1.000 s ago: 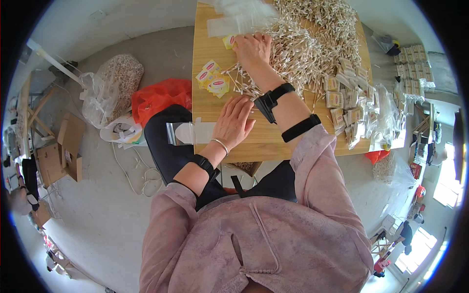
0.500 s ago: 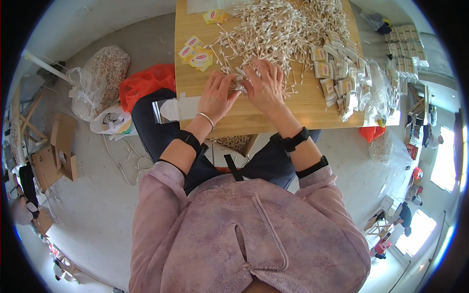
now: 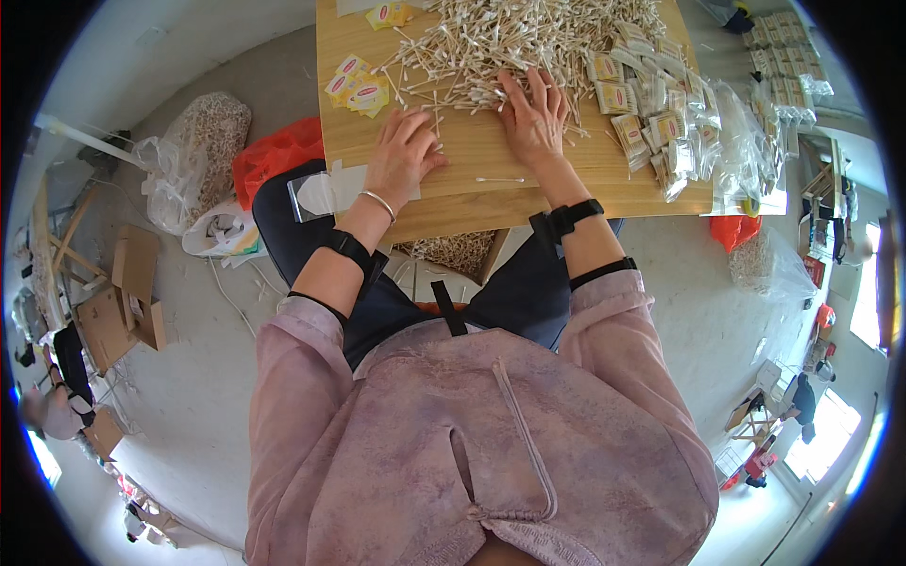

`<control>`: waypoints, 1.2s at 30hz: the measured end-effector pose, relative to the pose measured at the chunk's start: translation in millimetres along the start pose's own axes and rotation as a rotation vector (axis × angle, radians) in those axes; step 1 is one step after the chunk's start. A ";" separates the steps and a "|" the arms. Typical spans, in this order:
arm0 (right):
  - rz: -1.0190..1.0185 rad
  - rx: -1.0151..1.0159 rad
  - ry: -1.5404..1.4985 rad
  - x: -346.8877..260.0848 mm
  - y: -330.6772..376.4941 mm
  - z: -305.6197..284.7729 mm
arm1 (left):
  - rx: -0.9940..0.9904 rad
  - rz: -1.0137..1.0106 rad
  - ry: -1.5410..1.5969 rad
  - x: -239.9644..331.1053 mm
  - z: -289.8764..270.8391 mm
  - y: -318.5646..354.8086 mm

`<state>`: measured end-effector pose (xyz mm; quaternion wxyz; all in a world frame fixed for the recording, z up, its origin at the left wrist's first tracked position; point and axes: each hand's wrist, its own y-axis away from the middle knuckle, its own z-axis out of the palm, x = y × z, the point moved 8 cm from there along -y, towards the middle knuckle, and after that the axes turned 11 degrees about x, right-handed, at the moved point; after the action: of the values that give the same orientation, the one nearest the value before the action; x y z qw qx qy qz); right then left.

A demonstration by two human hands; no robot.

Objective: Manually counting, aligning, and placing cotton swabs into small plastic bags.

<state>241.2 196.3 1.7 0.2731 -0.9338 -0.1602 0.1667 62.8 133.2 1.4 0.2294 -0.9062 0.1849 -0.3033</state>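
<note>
Cotton swabs (image 3: pixel 510 42) are heaped at 12 o'clock on the wooden table (image 3: pixel 585 184); the left hand (image 3: pixel 404 156) is laid curled at the heap's edge, the right hand (image 3: pixel 534 113) spread flat on it — nothing is seen gripped. Swabs could be swept off the edge by a broad rake — one stray swab (image 3: pixel 498 179) lies at 6 o'clock. Half a second ago the hands were together; now they are parted
</note>
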 end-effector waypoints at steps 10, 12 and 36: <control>0.046 -0.278 -0.174 -37.6 56.1 -56.9 | 0.060 -0.198 0.012 -8.3 -27.9 18.0; 0.063 -0.230 -0.209 -34.7 67.3 -48.6 | 0.055 -0.184 0.019 -9.1 -26.6 20.7; 0.073 -0.092 -0.201 -87.5 10.6 8.8 | 0.143 -0.417 -0.015 -5.2 -34.5 42.1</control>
<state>161.8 157.7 8.4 0.2061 -0.9291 -0.1603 0.2619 28.7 90.4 1.3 0.2268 -0.9084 -0.0303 -0.3499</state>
